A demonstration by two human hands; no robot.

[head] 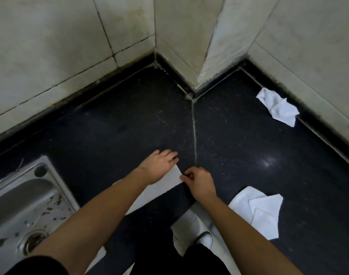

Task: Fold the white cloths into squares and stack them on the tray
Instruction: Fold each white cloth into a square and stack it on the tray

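Note:
A white cloth (161,187) lies flat as a long strip on the black counter (130,126), running from under my forearms to its far corner. My left hand (159,164) rests on its far left part, fingers stretched over the edge. My right hand (199,181) pinches the cloth's far right corner between thumb and fingers. A second white cloth (259,209) lies loosely folded at the right near the front edge. A third, crumpled white cloth (277,107) sits at the far right by the wall. No tray is in view.
A steel sink (26,205) with a drain and dirt specks is set into the counter at the left. Tiled walls (179,36) form a jutting corner behind. A white shoe (204,238) shows on the floor below the counter's front edge.

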